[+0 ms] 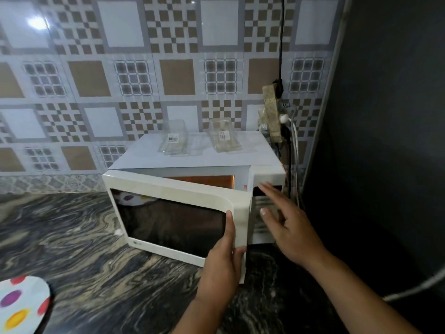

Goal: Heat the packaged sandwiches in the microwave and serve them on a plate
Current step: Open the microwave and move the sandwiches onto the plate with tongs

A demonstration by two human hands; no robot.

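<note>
A white microwave [192, 157] stands on the dark marbled counter, its door [173, 189] swung partly open with the inside lit orange. My left hand [222, 266] grips the door's right edge, thumb on the front. My right hand [286, 225] hovers with straight fingers in front of the control panel [262, 213], slightly blurred. Two clear plastic sandwich packages, one on the left [172, 141] and one on the right [225, 138], lie on top of the microwave; they look empty. A white plate with coloured dots [21, 304] sits at the bottom left.
A power strip [273, 114] with plugs and cables hangs on the tiled wall behind the microwave's right side. A dark wall [385, 141] closes off the right. The counter [84, 237] stretches left of the microwave.
</note>
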